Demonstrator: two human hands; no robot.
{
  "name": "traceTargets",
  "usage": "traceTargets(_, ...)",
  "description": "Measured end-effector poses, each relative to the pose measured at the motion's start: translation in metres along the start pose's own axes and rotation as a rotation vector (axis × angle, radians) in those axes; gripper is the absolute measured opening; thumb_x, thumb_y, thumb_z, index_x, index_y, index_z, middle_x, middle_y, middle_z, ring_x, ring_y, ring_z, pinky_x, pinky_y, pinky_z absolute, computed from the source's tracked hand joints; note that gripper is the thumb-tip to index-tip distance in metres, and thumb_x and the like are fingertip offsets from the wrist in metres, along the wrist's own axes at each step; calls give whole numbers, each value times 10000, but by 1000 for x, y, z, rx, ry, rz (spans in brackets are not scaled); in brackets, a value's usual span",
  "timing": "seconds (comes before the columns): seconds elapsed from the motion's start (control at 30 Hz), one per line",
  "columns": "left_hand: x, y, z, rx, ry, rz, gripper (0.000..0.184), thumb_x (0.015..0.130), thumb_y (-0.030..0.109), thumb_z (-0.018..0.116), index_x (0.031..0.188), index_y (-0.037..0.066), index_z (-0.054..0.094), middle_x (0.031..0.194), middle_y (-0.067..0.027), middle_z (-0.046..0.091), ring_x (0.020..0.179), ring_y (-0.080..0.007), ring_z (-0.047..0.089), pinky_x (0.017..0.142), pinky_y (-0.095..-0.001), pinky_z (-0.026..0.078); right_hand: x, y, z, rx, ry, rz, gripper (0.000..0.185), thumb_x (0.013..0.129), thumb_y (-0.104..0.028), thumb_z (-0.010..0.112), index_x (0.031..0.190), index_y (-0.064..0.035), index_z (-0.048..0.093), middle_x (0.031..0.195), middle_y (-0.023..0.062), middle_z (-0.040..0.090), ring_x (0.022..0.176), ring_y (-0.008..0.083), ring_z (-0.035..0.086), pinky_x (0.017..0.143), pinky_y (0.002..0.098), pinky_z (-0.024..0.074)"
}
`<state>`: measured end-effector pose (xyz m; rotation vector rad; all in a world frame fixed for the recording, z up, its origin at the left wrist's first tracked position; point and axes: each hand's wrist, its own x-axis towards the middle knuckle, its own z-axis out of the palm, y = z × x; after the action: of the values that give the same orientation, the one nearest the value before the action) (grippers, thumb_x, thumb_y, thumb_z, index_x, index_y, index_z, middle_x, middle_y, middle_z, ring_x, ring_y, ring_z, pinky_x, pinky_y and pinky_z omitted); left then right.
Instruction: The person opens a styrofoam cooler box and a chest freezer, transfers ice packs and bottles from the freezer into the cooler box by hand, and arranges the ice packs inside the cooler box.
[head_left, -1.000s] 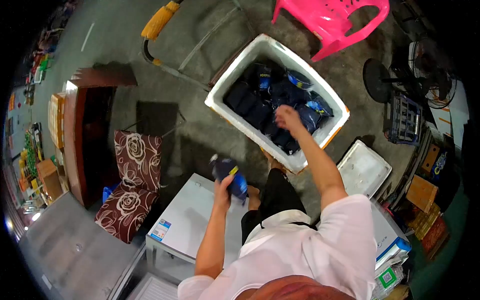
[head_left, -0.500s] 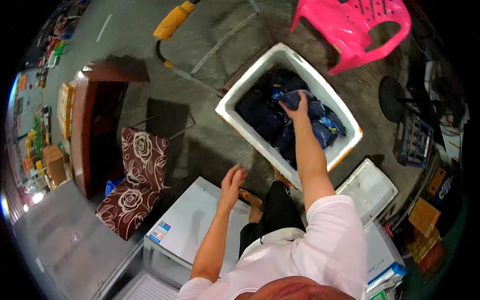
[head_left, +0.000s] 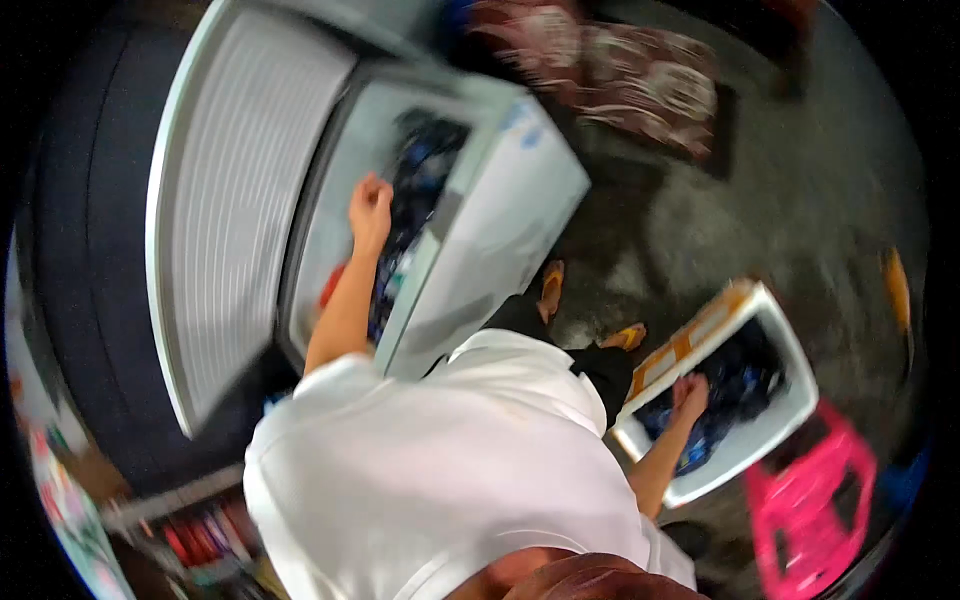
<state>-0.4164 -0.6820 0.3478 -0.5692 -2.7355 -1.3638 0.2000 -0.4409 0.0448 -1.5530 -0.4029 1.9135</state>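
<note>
A chest freezer (head_left: 500, 230) stands on the left with its ribbed lid (head_left: 235, 190) raised. Dark blue plastic-wrapped packets (head_left: 425, 165) lie inside along its far wall. My left hand (head_left: 370, 208) is over the freezer's opening, fingers curled closed, and no object shows in it. On the right, a white foam box (head_left: 797, 400) holds more dark blue packets (head_left: 742, 370). Over the box's near side is my right hand (head_left: 690, 395), smeared by motion. Its fingers look bent, but whether they grip a packet is unclear.
A pink plastic chair (head_left: 815, 510) stands beside the foam box. Beyond the freezer is a brown flower-patterned chair (head_left: 650, 85). Small red goods (head_left: 195, 535) sit on a shelf at the lower left. A yellow object (head_left: 897, 290) is at the far right.
My view has swung left towards the freezer. My left hand has moved over its opening. My right hand held a dark packet in the foam box before; no packet is visible in it now.
</note>
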Motion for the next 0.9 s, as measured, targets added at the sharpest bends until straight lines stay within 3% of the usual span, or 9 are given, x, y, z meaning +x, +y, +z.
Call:
traceTargets(0.03, 21, -43, -33, 40, 149, -169, 434, 835, 144, 649, 1214, -33, 535, 985, -99, 653, 898, -172, 611, 818, -280, 476, -11, 4, 6, -166, -38, 106, 112, 819, -162, 579, 890, -79, 604, 858, 64, 598, 751, 207, 618, 665, 305, 557)
traceTargets(0.1, 42, -135, -80, 44, 314, -375, 459, 810, 156, 668, 1210, -28, 539, 982, -109, 660, 897, -176, 617, 817, -279, 478, -52, 24, 46, -284, 115, 72, 268, 839, -149, 631, 1082, -64, 558, 850, 55, 597, 694, 194, 613, 607, 293, 522)
traceTargets(0.17, 47, -205, -96, 427, 147, -586, 527, 762, 229, 710, 1201, -14, 549, 1021, -129, 674, 944, -217, 636, 855, -308, 481, -78, 18, 89, -373, 163, 50, 359, 852, -153, 658, 1170, -51, 527, 819, 48, 593, 661, 182, 606, 540, 269, 493)
traceTargets(0.37, 41, -328, -43, 456, -325, -885, 646, 731, 400, 711, 1247, 35, 581, 1223, -202, 599, 1158, -344, 558, 988, -381, 433, -115, -46, 207, -727, -17, -11, 391, 894, -106, 617, 1255, -62, 474, 980, 87, 613, 758, 205, 656, 564, 242, 501)
traceTargets(0.53, 50, -367, -1, 506, -460, -851, 752, 770, 495, 669, 1293, -25, 517, 1253, -220, 572, 1127, -366, 573, 951, -420, 459, -132, -85, 318, -995, -129, -241, 392, 920, -177, 624, 1276, -68, 503, 1057, 69, 622, 870, 172, 645, 634, 234, 492)
traceTargets(0.6, 65, -364, 28, 514, -319, -755, 745, 719, 500, 696, 1228, -17, 527, 1171, -269, 594, 1114, -406, 567, 942, -451, 458, -123, -87, 344, -1136, -324, -422, 398, 930, -194, 617, 1280, -39, 507, 1106, 77, 630, 880, 139, 626, 722, 245, 502)
traceTargets(0.67, 77, -358, 56, 579, -400, -832, 882, 693, 556, 700, 1296, -40, 460, 1201, -264, 577, 1126, -385, 565, 938, -429, 460, -146, -79, 408, -1187, -396, -432, 378, 941, -104, 575, 1288, 19, 489, 1173, 146, 589, 1070, 186, 578, 856, 321, 534)
traceTargets(0.73, 73, -371, 75, 884, -389, -616, 1041, 650, 597, 723, 1360, -76, 365, 1239, -231, 563, 1169, -344, 542, 944, -389, 450, -148, -60, 456, -1146, -513, -463, 382, 938, -86, 576, 1292, 22, 482, 1189, 154, 584, 1076, 190, 578, 883, 318, 534)
traceTargets(0.9, 106, -365, 64, 689, -541, -926, 1235, 580, 623, 762, 1405, -122, 225, 1294, -233, 524, 1217, -322, 505, 961, -369, 431, -168, 16, 582, -1120, -808, -450, 379, 922, -81, 598, 1280, 5, 506, 1198, 164, 587, 1097, 213, 581, 937, 354, 505)
